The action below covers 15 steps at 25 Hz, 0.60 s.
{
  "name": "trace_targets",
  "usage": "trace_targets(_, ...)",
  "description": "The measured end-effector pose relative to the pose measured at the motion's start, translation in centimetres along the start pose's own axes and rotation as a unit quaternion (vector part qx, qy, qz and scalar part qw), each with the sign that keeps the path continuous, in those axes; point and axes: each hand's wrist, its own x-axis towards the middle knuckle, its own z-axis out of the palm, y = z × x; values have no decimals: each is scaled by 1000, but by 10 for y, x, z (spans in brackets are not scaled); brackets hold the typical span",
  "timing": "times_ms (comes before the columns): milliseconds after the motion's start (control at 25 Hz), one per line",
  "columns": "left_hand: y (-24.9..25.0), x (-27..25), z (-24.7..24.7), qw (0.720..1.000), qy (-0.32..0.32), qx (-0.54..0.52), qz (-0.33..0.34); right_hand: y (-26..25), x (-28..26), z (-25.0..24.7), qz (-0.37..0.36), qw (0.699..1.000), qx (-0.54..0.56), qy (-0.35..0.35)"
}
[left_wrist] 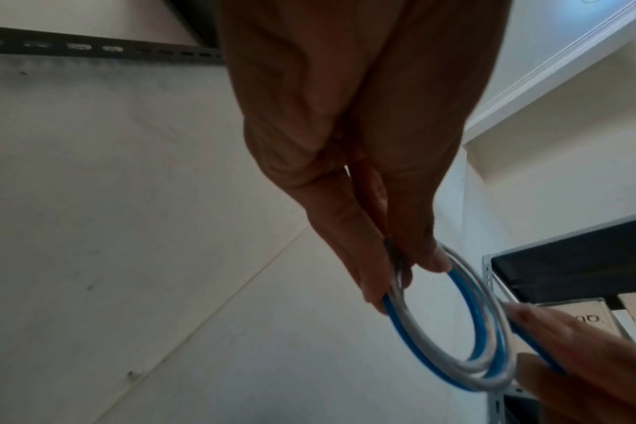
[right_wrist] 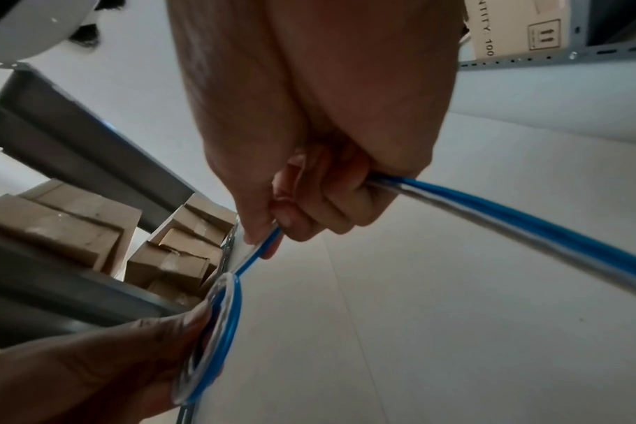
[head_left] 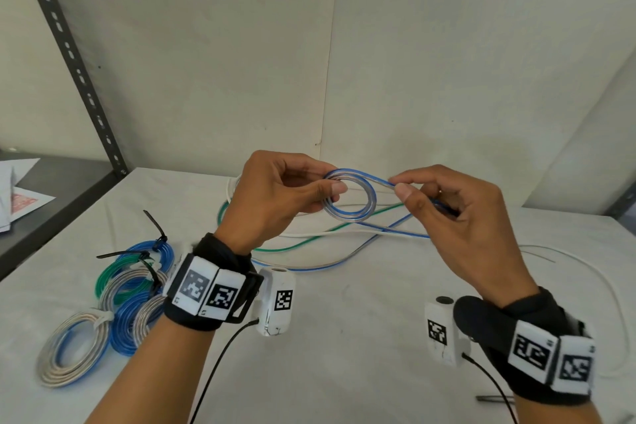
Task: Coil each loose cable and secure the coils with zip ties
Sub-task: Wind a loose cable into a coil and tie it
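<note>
left hand: pinches blue coil
right hand: pinches its tail
tied coils: about six, left of left hand

tied coils lie left on the table, loose cables behind the hands.

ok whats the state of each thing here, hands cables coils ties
left hand: pinches the blue coil
right hand: pinches the blue cable feeding the coil
blue coil: held up, a few loops, untied
green cable: loose on the table
white cable: loose on the table
finished coils: tied, heaped at the left
spare tie: unused, on the table
</note>
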Motion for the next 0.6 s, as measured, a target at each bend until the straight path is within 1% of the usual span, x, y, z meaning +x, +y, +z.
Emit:
trace_targets(160, 5, -1, 2, 999, 12, -49, -6, -2, 0, 10, 24, 997, 73, 9)
trace_targets(280, 9, -2, 5, 994, 34, -104, -14, -11, -4, 29, 15, 991, 116, 66)
trace_targets(360, 10, -2, 10, 989, 43, -141, -15, -16, -8, 42, 4, 988, 104, 115)
trace_targets(480, 6, -3, 22, 984, 37, -173, -24, -14, -10, 50, 0, 981, 87, 175)
trace_targets(560, 1, -3, 30, 981, 24, -190, -37, -9, -9, 49, 4, 975, 108, 195)
trace_targets(600, -2, -3, 31, 981, 13, -188, -39, -6, -7, 46, 3, 974, 120, 192)
